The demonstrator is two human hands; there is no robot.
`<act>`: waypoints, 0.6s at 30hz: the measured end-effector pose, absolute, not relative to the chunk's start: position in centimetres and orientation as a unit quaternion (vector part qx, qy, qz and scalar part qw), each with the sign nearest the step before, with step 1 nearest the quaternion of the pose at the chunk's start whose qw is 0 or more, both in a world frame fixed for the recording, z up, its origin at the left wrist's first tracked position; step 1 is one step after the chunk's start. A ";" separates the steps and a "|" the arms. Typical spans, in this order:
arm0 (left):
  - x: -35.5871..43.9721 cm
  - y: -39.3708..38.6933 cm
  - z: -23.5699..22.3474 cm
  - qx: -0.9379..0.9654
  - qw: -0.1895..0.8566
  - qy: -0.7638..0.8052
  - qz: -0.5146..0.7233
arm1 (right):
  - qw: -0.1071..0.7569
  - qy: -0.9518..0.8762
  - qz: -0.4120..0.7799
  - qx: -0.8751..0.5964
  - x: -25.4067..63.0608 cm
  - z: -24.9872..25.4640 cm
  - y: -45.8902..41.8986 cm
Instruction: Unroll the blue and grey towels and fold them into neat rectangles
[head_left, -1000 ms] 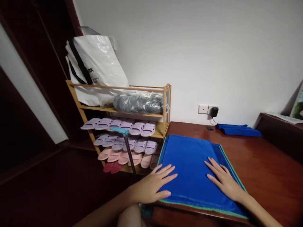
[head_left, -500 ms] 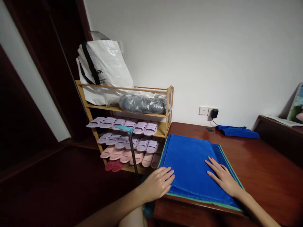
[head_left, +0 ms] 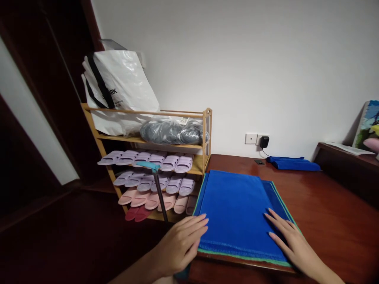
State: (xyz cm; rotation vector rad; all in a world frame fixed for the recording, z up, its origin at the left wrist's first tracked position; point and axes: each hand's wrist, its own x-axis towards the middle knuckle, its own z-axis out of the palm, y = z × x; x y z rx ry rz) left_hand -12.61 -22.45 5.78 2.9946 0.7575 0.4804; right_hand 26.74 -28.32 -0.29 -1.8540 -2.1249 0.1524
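A folded blue towel [head_left: 237, 209] with a green hem lies flat on the near left part of a dark red wooden table [head_left: 328, 213]. My left hand [head_left: 180, 242] rests at the towel's near left corner, fingers stretched out and touching the edge. My right hand [head_left: 291, 242] lies flat on the towel's near right corner, fingers spread. Neither hand holds anything.
A second folded blue towel [head_left: 291, 163] sits at the table's back by a wall socket with a black plug [head_left: 263, 141]. Left of the table stands a bamboo rack [head_left: 207, 134] with several slippers, a white bag [head_left: 118, 86] and a dark bundle. A teal-topped pole [head_left: 158, 189] leans before it.
Both hands have slid toward me along the towel: the left from the towel's surface to its near left corner, the right down to the near right corner. The camera view shifted slightly.
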 end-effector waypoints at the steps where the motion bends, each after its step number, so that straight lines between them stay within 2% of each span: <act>1: -11.7 -22.2 6.0 0.956 0.022 0.251 0.151 | 0.156 -0.754 0.047 -0.637 26.5 -0.3 -28.8; 6: -8.6 -20.1 5.2 0.964 0.094 0.238 0.080 | 0.090 -0.783 0.084 -0.609 26.5 0.2 -30.1; 9: -8.2 -18.1 4.0 0.964 0.100 0.234 0.075 | 0.061 -0.788 0.108 -0.603 27.7 0.7 -28.9; 18: -4.1 -5.1 2.4 0.964 0.077 0.241 0.085 | 0.095 -0.809 0.062 -0.577 32.0 0.6 -15.3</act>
